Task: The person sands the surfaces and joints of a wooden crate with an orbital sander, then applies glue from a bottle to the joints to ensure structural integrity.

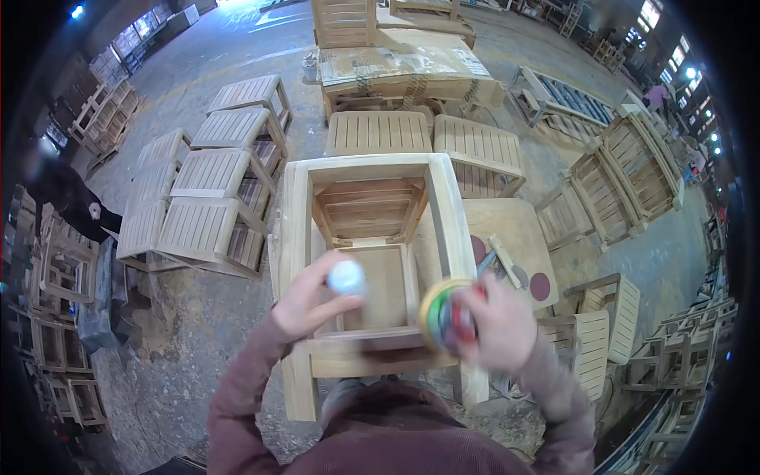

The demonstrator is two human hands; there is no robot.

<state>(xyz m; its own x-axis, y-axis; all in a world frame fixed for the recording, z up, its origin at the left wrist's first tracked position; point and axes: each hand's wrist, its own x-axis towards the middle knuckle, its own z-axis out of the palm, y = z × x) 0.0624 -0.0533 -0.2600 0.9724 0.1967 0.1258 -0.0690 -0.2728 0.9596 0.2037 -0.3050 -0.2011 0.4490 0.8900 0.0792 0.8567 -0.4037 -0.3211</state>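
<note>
A wooden stool frame (298,202) lies in front of me with its legs and rails around an open middle, and its slatted seat is seen from inside. My left hand (307,301), over the frame's left leg, is closed around a small white round-topped object (346,278). Above the right leg, my right hand (507,328) grips a round sander (443,317) with a red body and a green and yellow pad. Both the hand and the sander are smeared by motion.
Right of the frame, a board (507,218) carries dark sanding discs (540,286) and a wood strip (507,261). Slatted stools (210,170) stand in rows at left. More stools (380,131) and a paper-covered bench (404,63) are ahead. A person (67,190) stands at far left.
</note>
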